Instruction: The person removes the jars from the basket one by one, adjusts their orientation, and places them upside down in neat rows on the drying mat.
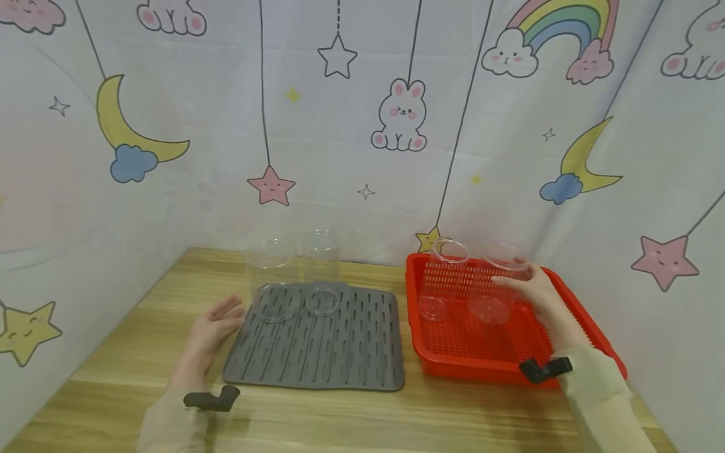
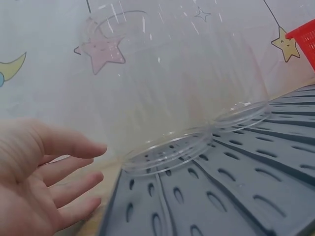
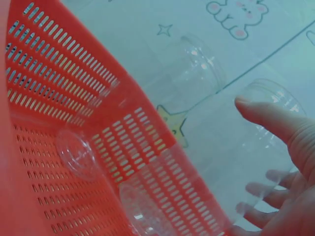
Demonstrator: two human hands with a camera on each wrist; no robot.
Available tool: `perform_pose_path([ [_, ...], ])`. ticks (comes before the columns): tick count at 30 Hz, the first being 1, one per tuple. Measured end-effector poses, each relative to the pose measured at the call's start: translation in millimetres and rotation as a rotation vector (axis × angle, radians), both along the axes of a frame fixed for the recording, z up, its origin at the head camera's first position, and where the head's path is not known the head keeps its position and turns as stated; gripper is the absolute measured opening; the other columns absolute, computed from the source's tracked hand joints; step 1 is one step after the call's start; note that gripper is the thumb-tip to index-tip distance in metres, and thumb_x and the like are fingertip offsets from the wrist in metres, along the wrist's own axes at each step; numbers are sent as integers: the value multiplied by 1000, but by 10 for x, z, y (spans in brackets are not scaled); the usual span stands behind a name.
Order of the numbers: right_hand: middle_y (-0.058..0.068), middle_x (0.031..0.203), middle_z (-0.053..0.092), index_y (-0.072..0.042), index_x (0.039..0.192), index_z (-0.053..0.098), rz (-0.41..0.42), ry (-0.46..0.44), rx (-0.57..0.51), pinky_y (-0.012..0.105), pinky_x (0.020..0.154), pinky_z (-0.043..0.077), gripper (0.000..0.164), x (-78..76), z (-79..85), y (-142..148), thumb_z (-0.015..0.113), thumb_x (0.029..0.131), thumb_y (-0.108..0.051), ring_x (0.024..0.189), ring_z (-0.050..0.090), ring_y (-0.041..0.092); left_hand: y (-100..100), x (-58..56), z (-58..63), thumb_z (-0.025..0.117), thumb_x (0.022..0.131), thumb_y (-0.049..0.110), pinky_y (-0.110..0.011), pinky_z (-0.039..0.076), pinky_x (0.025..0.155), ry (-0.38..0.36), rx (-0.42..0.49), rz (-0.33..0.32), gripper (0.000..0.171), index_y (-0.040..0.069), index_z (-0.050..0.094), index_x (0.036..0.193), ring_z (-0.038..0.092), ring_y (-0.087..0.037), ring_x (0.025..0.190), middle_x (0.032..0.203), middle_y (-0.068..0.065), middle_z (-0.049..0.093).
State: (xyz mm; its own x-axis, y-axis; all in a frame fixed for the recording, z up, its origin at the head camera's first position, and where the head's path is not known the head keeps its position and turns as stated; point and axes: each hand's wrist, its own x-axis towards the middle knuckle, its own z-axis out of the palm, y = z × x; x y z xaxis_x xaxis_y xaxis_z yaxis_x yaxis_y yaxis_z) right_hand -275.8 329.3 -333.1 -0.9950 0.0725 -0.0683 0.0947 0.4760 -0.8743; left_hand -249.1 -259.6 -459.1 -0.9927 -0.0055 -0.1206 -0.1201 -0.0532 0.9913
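My right hand point(image 1: 529, 286) curves around the upper right side of a tall clear plastic jar point(image 1: 489, 292) standing in a red perforated basket point(image 1: 476, 370). Its thumb crosses the near side, and the other fingers lie at the far side below the rim. A narrower clear jar point(image 1: 436, 277) stands left of it in the basket. My left hand point(image 1: 212, 327) hovers beside a wide clear jar point(image 2: 162, 98) on a grey ribbed mat point(image 1: 334, 371). Its fingers are spread and relaxed, apart from the jar. Another slimmer clear jar point(image 1: 321, 270) stands right of that one.
Mat and basket sit side by side on a wooden table point(image 1: 317, 421). A white curtain point(image 1: 340, 138) with cartoon prints hangs close behind and at both sides. Raised basket walls surround the two right-hand jars.
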Motion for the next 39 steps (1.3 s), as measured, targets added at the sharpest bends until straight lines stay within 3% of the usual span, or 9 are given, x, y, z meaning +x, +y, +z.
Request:
perform_pose_path([
  [3, 26, 158, 19, -8, 157, 2, -48, 44, -24, 60, 111, 37, 101, 23, 17, -28, 68, 90, -43, 138, 28, 44, -19, 4, 54, 56, 96, 2, -8, 48, 88, 22, 45, 20, 75, 1, 11, 156, 55, 10, 109, 143, 8, 52],
  [5, 24, 159, 20, -10, 158, 2, -87, 82, -27, 60, 111, 37, 103, 43, 21, -48, 69, 88, -44, 138, 27, 42, -26, 11, 103, 57, 96, 3, -8, 49, 88, 40, 50, 33, 75, 1, 11, 156, 55, 14, 101, 131, 19, 55],
  [7, 22, 159, 21, -12, 158, 3, -125, 120, -23, 59, 111, 38, 103, 63, 24, -68, 70, 87, -45, 138, 28, 40, -24, 26, 166, 58, 96, 4, -8, 48, 89, 56, 36, 42, 76, 2, 11, 156, 55, 9, 109, 136, 16, 54],
  [11, 17, 160, 23, -15, 158, 8, -184, 207, -18, 58, 111, 38, 101, 107, 49, -118, 72, 86, -42, 139, 29, 37, -4, 82, 322, 60, 96, 6, -5, 45, 92, 109, 7, 82, 77, 5, 13, 157, 45, -5, 131, 159, -4, 31],
  [17, 6, 161, 26, -24, 157, 18, -260, 355, -11, 57, 114, 34, 96, 164, 168, -272, 77, 83, -36, 143, 28, 31, 85, 160, 568, 61, 93, -1, -7, 48, 89, 309, 141, 189, 62, 12, 36, 148, 52, 3, 117, 125, 21, 52],
  [20, 4, 157, 35, -23, 155, 28, -291, 458, 22, 56, 113, 36, 94, 187, 243, -378, 81, 78, -31, 140, 33, 29, 156, 190, 688, 60, 92, -5, -8, 49, 89, 409, 188, 201, 57, 14, 43, 142, 53, 3, 115, 125, 18, 54],
  [25, 12, 145, 48, -16, 148, 42, -327, 633, 104, 60, 106, 40, 90, 230, 338, -542, 87, 70, -21, 132, 40, 31, 331, 235, 900, 60, 90, -9, -10, 49, 92, 498, 210, 183, 57, 12, 45, 141, 51, -3, 121, 130, 13, 56],
  [30, 19, 139, 51, -11, 144, 48, -348, 738, 171, 61, 101, 39, 87, 288, 412, -703, 88, 68, -18, 129, 40, 35, 536, 288, 1049, 60, 89, -12, -17, 47, 98, 571, 211, 137, 56, 10, 48, 139, 50, -8, 124, 130, 14, 57],
  [39, 21, 138, 49, -15, 142, 51, -293, 874, 271, 61, 101, 31, 88, 359, 399, -998, 91, 64, -23, 130, 34, 38, 878, 348, 1199, 64, 86, -11, -16, 46, 100, 573, 122, 56, 69, 11, 39, 146, 44, -10, 131, 143, 11, 45],
])
